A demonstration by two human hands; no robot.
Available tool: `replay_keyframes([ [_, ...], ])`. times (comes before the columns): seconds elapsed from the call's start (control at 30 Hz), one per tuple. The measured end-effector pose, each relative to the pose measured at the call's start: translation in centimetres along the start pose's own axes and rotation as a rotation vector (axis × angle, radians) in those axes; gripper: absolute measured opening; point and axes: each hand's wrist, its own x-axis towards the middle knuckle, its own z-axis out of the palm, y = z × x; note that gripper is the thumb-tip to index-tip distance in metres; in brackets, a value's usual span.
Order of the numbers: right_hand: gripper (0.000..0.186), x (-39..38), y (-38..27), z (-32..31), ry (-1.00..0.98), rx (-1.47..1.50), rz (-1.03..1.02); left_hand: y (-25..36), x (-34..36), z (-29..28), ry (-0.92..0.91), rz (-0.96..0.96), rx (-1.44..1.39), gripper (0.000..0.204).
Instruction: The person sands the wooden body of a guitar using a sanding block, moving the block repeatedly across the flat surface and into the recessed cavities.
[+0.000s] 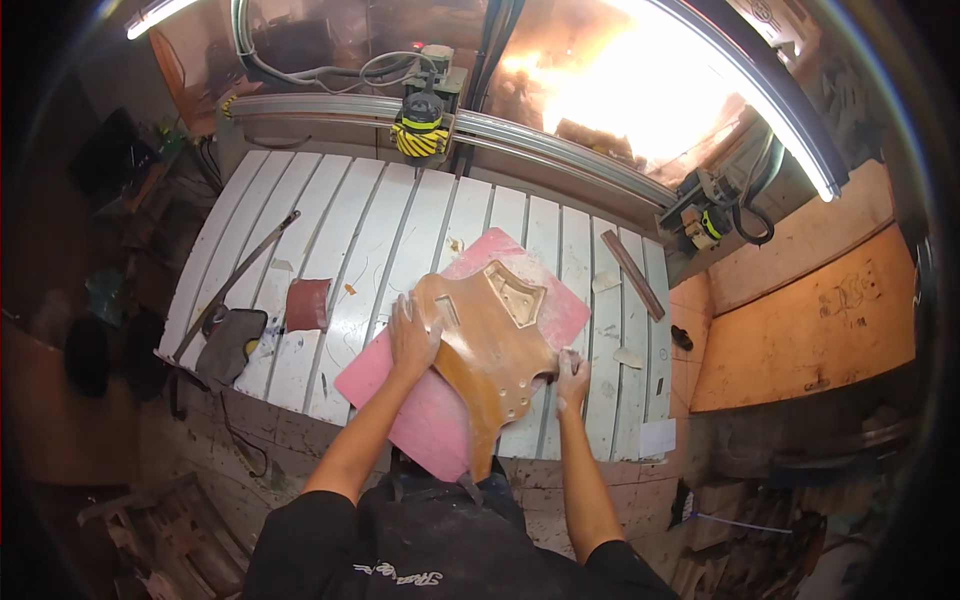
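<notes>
Mostly brown, curvy wooden guitar body [488, 335] with a pale hollow [518, 298].

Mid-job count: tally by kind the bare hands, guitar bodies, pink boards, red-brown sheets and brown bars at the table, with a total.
Bare hands: 2 (left hand, right hand)
Guitar body: 1
Pink board: 1
Red-brown sheet, likely sandpaper: 1
Brown bar: 1
Total: 6
</notes>
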Motion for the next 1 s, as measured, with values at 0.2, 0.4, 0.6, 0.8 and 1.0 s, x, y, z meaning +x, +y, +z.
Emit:
replay_keyframes([
  [0.2, 0.040, -9.1, -0.6, 0.5, 0.039, -0.130, 0.097, 1.1, 5.4, -0.5, -0.160, -0.048, 0.023, 0.080],
  [0.4, 0.045, -16.8, 0.1, -0.4, -0.241, 0.004, 0.061, 5.3, 6.3, 2.3, -0.093, -0.046, 0.166, 0.072],
  [0.6, 0.045, -10.2, -0.2, -1.8, -0.174, -0.172, -0.154, 7.9, 4.8, 2.6, -0.061, -0.002, 0.258, 0.067],
  [0.8, 0.037, -5.9, -1.4, 0.3, -0.056, -0.563, -0.525, 8.5, 5.2, 2.5, -0.051, -0.019, 0.229, 0.066],
  [1.0, 0.039, -8.3, -1.6, 1.4, -0.245, -0.478, -0.641, 8.4, 5.2, 2.7, -0.048, -0.034, 0.284, 0.069],
])
